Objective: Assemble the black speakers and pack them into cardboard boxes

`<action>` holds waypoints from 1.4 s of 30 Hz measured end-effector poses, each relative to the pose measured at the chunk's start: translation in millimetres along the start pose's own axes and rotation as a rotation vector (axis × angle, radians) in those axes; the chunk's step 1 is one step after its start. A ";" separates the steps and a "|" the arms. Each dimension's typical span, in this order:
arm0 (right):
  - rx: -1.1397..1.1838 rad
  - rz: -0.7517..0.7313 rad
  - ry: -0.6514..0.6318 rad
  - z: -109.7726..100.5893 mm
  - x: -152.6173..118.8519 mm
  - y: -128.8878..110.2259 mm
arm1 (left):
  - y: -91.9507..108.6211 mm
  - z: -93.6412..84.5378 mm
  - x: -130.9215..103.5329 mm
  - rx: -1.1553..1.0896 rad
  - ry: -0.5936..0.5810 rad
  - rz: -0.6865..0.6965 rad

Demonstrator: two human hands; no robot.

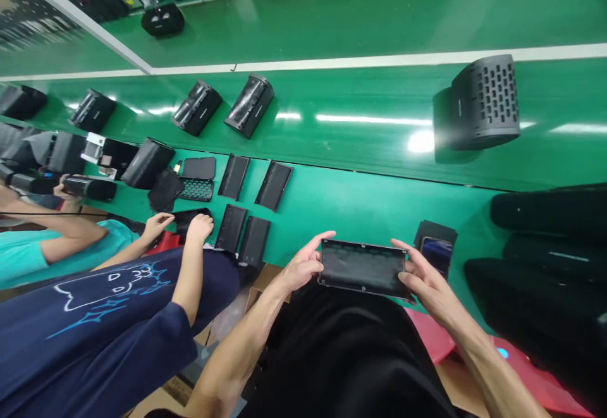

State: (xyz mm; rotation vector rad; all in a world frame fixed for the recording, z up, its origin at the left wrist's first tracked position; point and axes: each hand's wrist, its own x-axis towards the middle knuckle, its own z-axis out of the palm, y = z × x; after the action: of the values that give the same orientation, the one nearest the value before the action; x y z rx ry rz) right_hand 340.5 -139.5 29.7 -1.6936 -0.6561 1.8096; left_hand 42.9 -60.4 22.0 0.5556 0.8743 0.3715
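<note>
Between my two hands is a black rectangular plastic panel, its inner side with a raised rim and small screw posts turned up toward me. My left hand grips its left end, thumb on top. At the right end, my right hand pinches the panel with the thumb over its face. The panel is held above my lap, close to the near edge of the green bench. Just beyond my right hand, a phone lies on a few dark flat sheets.
Similar panels lie to the left. Black speaker-like housings stand along the green belt, one with a perforated end at right. Large black cases crowd the right. A co-worker in a navy shirt works close on my left.
</note>
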 end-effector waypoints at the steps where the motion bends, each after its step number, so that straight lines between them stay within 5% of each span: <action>1: 0.016 0.010 -0.003 0.9 -0.1 -0.2 | 0.0 0.7 0.3 -0.013 0.004 -0.011; 11: 0.046 0.145 0.003 4.2 2.9 2.4 | -6.2 1.3 3.7 -0.079 0.048 -0.055; 36: 0.106 0.183 0.093 13.9 7.3 -2.2 | -13.5 -8.3 2.7 -0.053 0.024 -0.016; 42: 0.040 0.164 0.076 9.9 12.9 -14.5 | -18.3 -15.0 1.5 -0.190 -0.136 -0.007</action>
State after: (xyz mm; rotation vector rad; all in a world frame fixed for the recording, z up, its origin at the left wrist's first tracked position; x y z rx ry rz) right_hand 331.2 -119.8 31.3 -1.8255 -0.4576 1.8451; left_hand 33.3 -69.7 2.4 0.3973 0.7014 0.4010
